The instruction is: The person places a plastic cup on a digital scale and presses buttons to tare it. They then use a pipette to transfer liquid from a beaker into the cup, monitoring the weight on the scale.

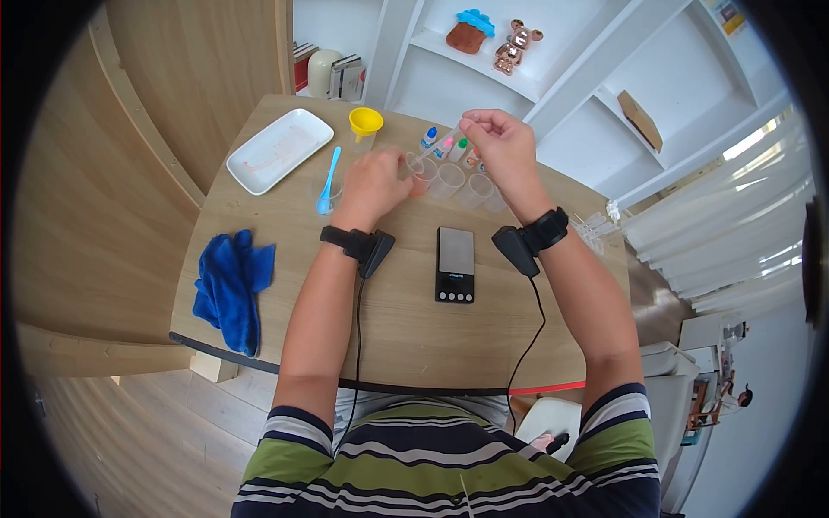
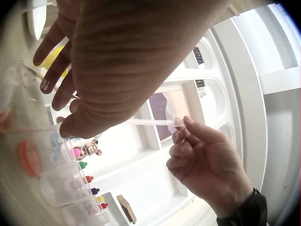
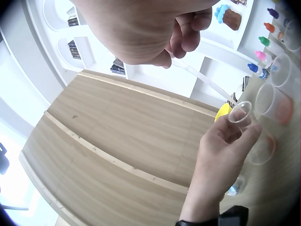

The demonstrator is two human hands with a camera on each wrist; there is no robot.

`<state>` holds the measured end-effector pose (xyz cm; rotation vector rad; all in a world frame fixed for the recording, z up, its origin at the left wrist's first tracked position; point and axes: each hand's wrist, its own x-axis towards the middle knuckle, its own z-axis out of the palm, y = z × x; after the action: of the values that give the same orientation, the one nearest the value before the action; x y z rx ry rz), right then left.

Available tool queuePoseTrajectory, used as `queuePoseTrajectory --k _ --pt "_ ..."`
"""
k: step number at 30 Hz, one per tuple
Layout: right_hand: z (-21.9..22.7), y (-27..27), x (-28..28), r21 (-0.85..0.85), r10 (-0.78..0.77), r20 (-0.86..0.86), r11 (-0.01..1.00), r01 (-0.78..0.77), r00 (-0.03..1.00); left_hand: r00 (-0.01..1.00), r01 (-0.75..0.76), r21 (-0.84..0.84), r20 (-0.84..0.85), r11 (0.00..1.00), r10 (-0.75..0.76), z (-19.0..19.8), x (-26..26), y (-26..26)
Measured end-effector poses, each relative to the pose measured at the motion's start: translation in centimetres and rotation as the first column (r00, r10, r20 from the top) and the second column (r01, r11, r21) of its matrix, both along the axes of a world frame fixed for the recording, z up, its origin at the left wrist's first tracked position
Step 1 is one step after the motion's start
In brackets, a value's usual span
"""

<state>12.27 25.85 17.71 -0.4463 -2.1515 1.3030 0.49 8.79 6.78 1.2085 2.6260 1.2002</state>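
In the head view my right hand [image 1: 501, 147] pinches a translucent plastic pipette [image 1: 441, 144] at its upper end. The pipette slopes down and left toward my left hand [image 1: 373, 184]. In the right wrist view the fingers of that left hand curl round a clear measuring cylinder [image 3: 240, 113], whose round rim faces up. The pipette's lower end [image 3: 230, 99] is right at this rim. Close by stands a clear cup [image 3: 267, 102] with orange-red liquid. More clear cups [image 1: 449, 181] stand in a row to its right, with small colour-capped bottles [image 1: 461, 149] behind them.
A black pocket scale [image 1: 455, 265] lies mid-table. On the left are a white tray [image 1: 311, 129], a yellow funnel [image 1: 366, 121], a light-blue spoon [image 1: 329, 181] and a blue cloth [image 1: 231, 289]. Clear plastic pieces [image 1: 594, 229] lie at the right edge. Shelves rise behind the table.
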Motion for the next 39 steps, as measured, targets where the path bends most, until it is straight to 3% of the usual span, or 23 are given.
queuePoseTrajectory --k 39 --pt "0.0 -0.69 0.08 0.025 -0.022 0.019 0.999 0.021 1.0 1.0 -0.015 0.033 0.015 0.999 0.015 0.05 0.13 0.01"
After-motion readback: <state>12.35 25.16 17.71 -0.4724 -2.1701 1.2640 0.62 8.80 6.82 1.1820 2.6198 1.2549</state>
